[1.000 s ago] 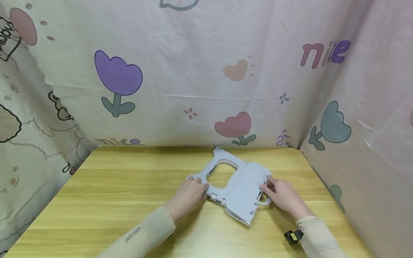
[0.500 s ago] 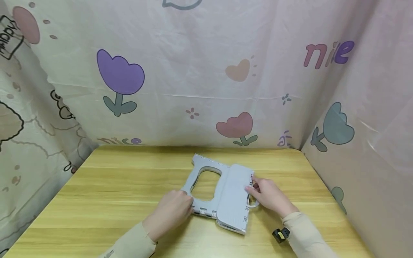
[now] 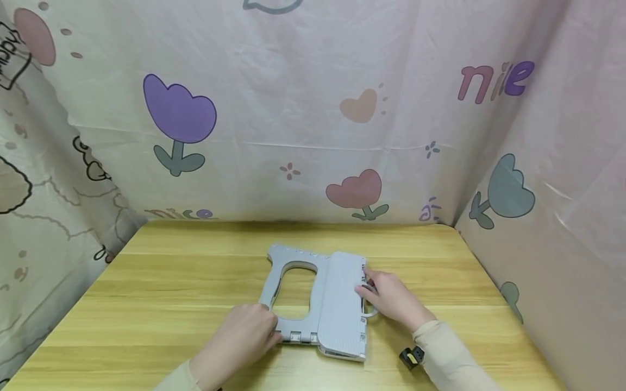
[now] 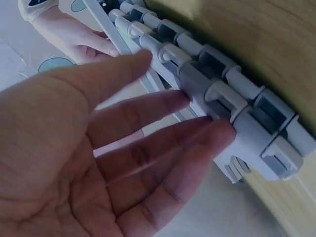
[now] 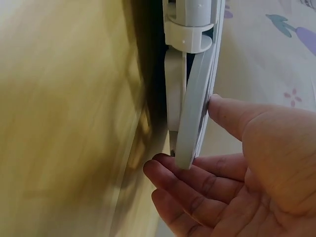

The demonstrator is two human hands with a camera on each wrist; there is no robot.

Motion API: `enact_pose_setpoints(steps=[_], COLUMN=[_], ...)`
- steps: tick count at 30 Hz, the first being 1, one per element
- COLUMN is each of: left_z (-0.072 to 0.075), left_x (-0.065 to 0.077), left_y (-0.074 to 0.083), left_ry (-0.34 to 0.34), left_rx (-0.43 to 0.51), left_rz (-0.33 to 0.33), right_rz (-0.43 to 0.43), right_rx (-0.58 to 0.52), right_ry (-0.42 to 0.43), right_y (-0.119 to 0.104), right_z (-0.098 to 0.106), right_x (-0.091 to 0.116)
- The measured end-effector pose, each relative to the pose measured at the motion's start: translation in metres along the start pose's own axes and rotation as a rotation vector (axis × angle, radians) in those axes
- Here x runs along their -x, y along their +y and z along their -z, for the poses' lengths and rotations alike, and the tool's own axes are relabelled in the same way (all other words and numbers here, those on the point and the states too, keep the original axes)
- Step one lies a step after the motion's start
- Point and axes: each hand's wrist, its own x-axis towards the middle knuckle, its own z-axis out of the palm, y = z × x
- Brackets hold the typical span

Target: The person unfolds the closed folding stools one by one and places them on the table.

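A light grey plastic folding step stool [image 3: 342, 304], folded flat, lies on the wooden table with its large oval opening on the left. My left hand [image 3: 242, 336] holds its lower left corner, fingers over the side and thumb by the front edge. In the left wrist view, the fingertips meet the stool's row of hinge knuckles [image 4: 217, 94]. On the opposite side, my right hand [image 3: 393, 298] pinches the edge beside a small loop handle [image 3: 370, 313]. The right wrist view has the thumb on one face of the panel edge [image 5: 191, 116] and fingers behind it.
The wood-grain table [image 3: 171, 282] ends at a printed curtain [image 3: 274, 108] at the back, with more curtain along both sides. A small black device [image 3: 412, 357] sits at the right wrist.
The stool has slid left and toward the front, turning from a slant to nearly square with the table. Both hands have kept hold of it and moved left with it.
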Motion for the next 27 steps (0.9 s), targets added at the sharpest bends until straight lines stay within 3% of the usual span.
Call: enact_pose_setpoints(steps=[7,15,20,27], left_z=[0.004,0.005,0.000,-0.006], left_x=[0.008,0.004,0.001,0.002], left_y=[-0.009,-0.012,-0.009,-0.006], left_ry=[-0.067,-0.136,-0.125,-0.088], left_rx=[0.098,0.140,0.084,0.058], left_rz=[-0.012,-0.068,-0.089,-0.098], right_rz=[0.004,-0.027,0.004,-0.021], right_rx=[-0.039,-0.127,-0.184,-0.231], right_ry=[-0.034,-0.067,-0.089,-0.110], right_y=[-0.004,0.006,0.013,0.018], right_z=[-0.002,0.002,0.003,0.002], right_x=[0.002,0.016,0.023,0.025])
